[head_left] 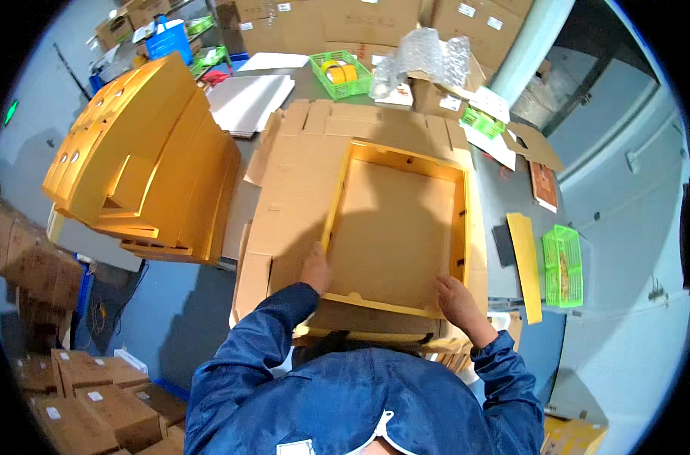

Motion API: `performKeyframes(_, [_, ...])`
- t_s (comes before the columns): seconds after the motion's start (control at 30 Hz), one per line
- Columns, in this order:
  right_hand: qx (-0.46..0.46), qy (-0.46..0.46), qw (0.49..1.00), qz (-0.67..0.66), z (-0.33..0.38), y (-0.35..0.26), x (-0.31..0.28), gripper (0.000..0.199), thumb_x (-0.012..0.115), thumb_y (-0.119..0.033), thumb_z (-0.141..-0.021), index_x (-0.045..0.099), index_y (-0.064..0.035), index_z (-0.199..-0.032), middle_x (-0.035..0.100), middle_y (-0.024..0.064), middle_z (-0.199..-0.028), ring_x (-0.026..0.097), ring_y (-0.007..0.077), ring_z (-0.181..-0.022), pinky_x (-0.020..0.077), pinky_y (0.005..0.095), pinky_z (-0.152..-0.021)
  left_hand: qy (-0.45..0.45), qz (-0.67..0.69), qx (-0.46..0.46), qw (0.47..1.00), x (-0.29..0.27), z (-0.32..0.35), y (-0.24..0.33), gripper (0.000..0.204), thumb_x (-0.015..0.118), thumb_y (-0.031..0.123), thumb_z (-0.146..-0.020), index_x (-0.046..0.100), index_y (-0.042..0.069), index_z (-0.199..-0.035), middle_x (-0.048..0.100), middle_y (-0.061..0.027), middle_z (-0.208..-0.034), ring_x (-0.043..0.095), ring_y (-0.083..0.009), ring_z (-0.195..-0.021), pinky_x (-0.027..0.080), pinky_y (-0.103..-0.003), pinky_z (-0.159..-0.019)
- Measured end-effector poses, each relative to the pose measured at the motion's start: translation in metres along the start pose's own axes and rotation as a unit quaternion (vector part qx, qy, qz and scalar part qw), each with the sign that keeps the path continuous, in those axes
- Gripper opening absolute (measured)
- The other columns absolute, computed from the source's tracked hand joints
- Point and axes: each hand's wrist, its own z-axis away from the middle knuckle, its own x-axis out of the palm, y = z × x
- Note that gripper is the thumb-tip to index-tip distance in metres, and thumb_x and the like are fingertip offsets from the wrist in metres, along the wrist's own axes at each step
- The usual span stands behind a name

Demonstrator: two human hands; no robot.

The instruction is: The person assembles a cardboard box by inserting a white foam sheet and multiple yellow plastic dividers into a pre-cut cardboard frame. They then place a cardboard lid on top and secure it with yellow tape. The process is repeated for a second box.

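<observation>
A shallow yellow rectangular frame [336, 208] lies on a flattened cardboard sheet [288, 199] in front of me. Brown board shows inside its low walls; I cannot tell whether that is its own bottom or the sheet below. On the frame's left side, near the front, my left hand [317, 271] is closed around the wall. My right hand [460, 302] grips the near right corner, fingers bent over the edge. Parts of both hands' fingers are hidden by the wall or the hand itself.
Stacked yellow box-like pieces [170, 159] stand on the left. White sheets [246, 97], a green basket [337, 72] with tape rolls and bubble wrap [428, 61] lie at the back. To the right are a yellow strip [524, 265] and another green basket [562, 265].
</observation>
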Motion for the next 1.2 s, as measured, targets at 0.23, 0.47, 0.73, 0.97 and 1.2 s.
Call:
performKeyframes(0.23, [0.042,0.202,0.976,-0.073,-0.153,0.023,0.01,0.058,0.055,-0.019,-0.087,0.033,0.0091,-0.134,0.026,0.0233,-0.145,0.025,0.0374,-0.135,0.0204,0.0436,-0.113,-0.136,0.039,-0.051,0.989,-0.008,0.005,0.068,0.054,0.044,0.011,-0.088,0.027,-0.006,-0.136,0.05,-0.0308,-0.117,0.055,-0.0423,-0.1,0.046,-0.048,-0.086])
performKeyframes(0.47, [0.073,0.166,0.982,0.048,-0.232,0.022,0.1,0.054,0.043,-0.033,-0.093,0.039,0.0013,-0.135,0.028,0.0206,-0.146,0.02,0.0343,-0.138,0.0139,0.048,-0.114,-0.063,0.036,0.038,0.997,0.033,0.012,0.035,0.059,0.045,0.018,-0.09,0.023,-0.007,-0.138,0.047,-0.0324,-0.122,0.053,-0.0448,-0.104,0.044,-0.048,-0.09])
performKeyframes(0.73, [0.102,0.137,0.985,0.008,-0.232,0.017,0.085,0.056,0.052,-0.031,-0.087,0.042,-0.0022,-0.134,0.031,0.0201,-0.145,0.026,0.0354,-0.135,0.0159,0.051,-0.112,0.042,0.325,0.036,0.944,-0.075,-0.195,-0.062,0.023,0.049,0.024,-0.096,0.058,0.003,-0.103,0.061,-0.0044,-0.092,0.058,-0.0176,-0.087,0.047,-0.031,-0.078])
performKeyframes(0.97, [0.12,0.086,0.989,0.017,-0.243,0.01,0.065,0.055,0.054,-0.028,-0.085,0.043,-0.0015,-0.132,0.032,0.0217,-0.144,0.028,0.0363,-0.134,0.0155,0.0509,-0.112,0.27,-0.091,0.043,0.957,-0.1,-0.45,-0.213,0.029,0.057,0.024,-0.084,0.058,0.004,-0.106,0.062,-0.0208,-0.096,0.06,-0.0391,-0.087,0.05,-0.045,-0.073])
performKeyframes(1.2, [0.161,0.039,0.986,-0.01,-0.242,0.012,0.066,0.059,0.059,-0.031,-0.08,0.045,-0.0026,-0.131,0.033,0.0224,-0.143,0.028,0.0374,-0.134,0.015,0.0525,-0.113,0.177,-0.339,-0.05,0.923,-0.086,-0.55,-0.251,0.034,0.059,0.021,-0.084,0.052,0.004,-0.112,0.056,-0.0126,-0.104,0.055,-0.0267,-0.103,0.049,-0.035,-0.085])
